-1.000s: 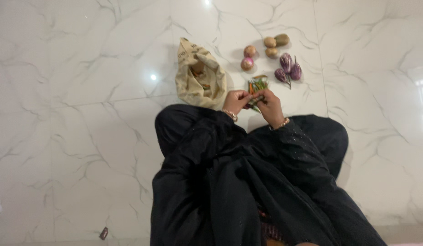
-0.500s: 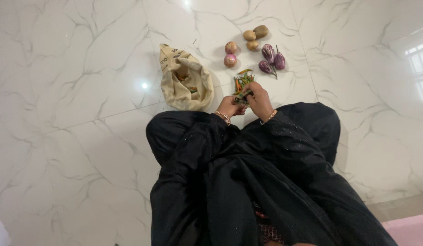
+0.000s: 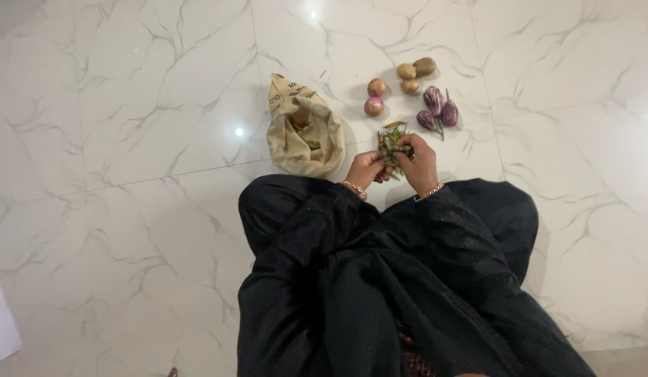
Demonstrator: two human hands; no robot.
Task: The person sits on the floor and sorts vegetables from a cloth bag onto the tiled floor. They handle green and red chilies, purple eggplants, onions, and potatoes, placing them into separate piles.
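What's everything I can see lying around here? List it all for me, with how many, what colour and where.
cloth bag: one, beige, open on the floor, left of the hands, with something orange and green inside
chillies: a small bunch, green and orange, on the floor and between both hands
onions: two, pinkish red, on the floor beyond the chillies
potatoes: three, brown, in a cluster at the far side
small aubergines: three, purple with pale streaks, right of the onions
marble floor: white with grey veins, glossy
black garment: one, covering the seated person's lap and legs
bracelets: one on each wrist, gold-coloured
left hand: holding chillies
right hand: holding chillies
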